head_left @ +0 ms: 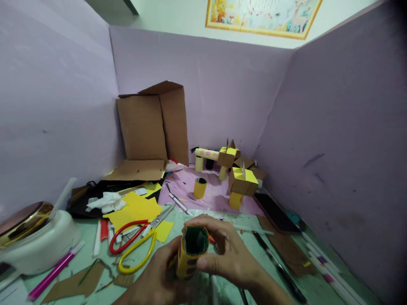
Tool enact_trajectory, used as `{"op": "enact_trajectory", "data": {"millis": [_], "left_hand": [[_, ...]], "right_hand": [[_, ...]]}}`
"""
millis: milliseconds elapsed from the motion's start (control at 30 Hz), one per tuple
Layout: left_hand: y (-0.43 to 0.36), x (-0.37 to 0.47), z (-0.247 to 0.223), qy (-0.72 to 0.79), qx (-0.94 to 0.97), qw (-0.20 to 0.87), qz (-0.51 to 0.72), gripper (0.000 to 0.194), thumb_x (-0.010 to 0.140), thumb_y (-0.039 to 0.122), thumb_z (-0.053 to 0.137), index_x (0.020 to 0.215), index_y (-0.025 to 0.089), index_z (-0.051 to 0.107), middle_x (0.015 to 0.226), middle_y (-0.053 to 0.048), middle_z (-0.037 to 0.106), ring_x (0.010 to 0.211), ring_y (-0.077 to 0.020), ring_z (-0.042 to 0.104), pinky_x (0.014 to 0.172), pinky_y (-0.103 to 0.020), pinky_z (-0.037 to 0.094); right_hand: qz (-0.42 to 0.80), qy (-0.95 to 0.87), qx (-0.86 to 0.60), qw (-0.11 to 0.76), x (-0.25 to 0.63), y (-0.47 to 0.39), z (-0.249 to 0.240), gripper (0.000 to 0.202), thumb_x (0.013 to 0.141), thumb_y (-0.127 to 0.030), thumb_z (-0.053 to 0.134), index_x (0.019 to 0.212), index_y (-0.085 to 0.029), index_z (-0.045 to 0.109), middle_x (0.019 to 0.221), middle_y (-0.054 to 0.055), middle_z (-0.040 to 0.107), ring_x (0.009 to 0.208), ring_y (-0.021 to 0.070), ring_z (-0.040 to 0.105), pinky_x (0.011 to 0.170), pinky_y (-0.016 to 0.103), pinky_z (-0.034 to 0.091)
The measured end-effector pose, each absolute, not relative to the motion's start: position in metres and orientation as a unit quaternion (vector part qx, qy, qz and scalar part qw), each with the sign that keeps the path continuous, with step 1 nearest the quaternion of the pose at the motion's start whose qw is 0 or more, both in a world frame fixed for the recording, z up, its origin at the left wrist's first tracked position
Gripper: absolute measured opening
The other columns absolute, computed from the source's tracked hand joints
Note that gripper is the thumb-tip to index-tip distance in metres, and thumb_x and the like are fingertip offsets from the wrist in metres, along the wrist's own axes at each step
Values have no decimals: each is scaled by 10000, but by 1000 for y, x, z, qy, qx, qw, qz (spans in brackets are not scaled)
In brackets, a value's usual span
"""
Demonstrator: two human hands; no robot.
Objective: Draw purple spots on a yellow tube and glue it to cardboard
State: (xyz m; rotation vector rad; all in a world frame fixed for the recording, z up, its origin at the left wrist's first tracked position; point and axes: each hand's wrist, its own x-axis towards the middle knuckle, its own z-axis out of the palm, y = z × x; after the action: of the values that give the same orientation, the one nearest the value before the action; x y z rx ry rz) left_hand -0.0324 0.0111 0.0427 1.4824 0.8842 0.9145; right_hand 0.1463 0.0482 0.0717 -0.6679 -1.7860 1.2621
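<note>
At the near middle of the green desk (92,228), the left hand (165,269), partly hidden and cut off below, closes round a yellow tube (187,264) with a dim inside, while the right hand (227,250), half curled, pinches its rim. Scissors (155,222) and yellow paper (135,207) crowd its left; 2 cardboard heads (243,182) stand behind, within 3 pale purple walls (203,93).

Dim, soft light; hands prob. blurred

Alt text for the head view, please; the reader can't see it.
A person's left hand and right hand hold a yellow tube, open end up, above a green table, with scissors, yellow paper and cardboard-headed tube figures beyond.
</note>
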Motion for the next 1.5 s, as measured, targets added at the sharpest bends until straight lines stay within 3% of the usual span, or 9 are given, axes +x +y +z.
{"op": "enact_trajectory", "data": {"millis": [167,300,500,733,833,967,1133,1333,1500], "left_hand": [[12,-39,35,396,640,533,387,312,627,198,675,935,187,627,897,-33,644,831,-226,587,714,-309,458],[13,-36,28,428,583,531,441,384,613,304,737,949,176,604,907,-49,648,885,-260,594,767,-344,466],[14,-32,25,466,563,551,402,374,612,151,669,974,184,582,871,-15,655,836,-227,609,731,-318,475],[14,-29,23,489,543,530,430,275,650,281,703,876,148,620,801,-34,659,741,-197,583,654,-288,454],[15,-28,24,483,546,525,439,304,642,344,727,849,148,623,741,-18,635,675,-174,552,601,-270,429],[13,-27,29,505,558,498,431,249,663,309,712,841,149,641,698,1,628,628,-151,536,561,-244,416],[10,-24,35,506,572,477,434,314,711,343,703,958,155,654,843,-40,709,748,-201,625,632,-265,481],[9,-28,30,547,534,455,458,355,629,323,741,940,165,677,892,-71,749,840,-265,678,739,-341,537],[9,-35,30,576,464,428,520,427,605,416,737,927,146,659,881,-119,760,788,-286,709,707,-379,572]], "right_hand": [[509,-722,-251,397,147,45,69,623,649,-581,767,1181,-274,663,1127,87,683,1079,300,601,997,494,394],[530,-667,-320,414,136,40,68,761,571,-438,842,1265,-258,586,1270,103,622,1197,328,541,1044,509,354],[501,-644,-368,445,122,44,73,463,649,-320,721,1094,-197,678,1125,102,702,1068,303,618,985,495,422],[508,-676,-316,431,130,51,65,402,764,-341,663,1145,-210,665,1152,105,697,1079,280,623,973,474,436],[515,-669,-319,430,129,51,62,484,742,-315,687,1213,-225,620,1227,100,655,1121,278,596,981,466,430],[509,-653,-350,439,124,51,59,492,678,-270,729,1159,-216,639,1070,78,696,972,256,634,890,430,484],[514,-638,-346,458,120,50,55,481,693,-267,720,1162,-208,632,1013,67,692,895,226,639,820,379,512],[537,-628,-292,482,144,51,64,750,636,-330,831,1309,-243,511,1309,111,596,1161,271,584,1018,458,426],[394,-495,-450,630,212,59,62,429,691,-439,776,1034,-217,647,917,70,731,897,226,670,809,371,522]]}}
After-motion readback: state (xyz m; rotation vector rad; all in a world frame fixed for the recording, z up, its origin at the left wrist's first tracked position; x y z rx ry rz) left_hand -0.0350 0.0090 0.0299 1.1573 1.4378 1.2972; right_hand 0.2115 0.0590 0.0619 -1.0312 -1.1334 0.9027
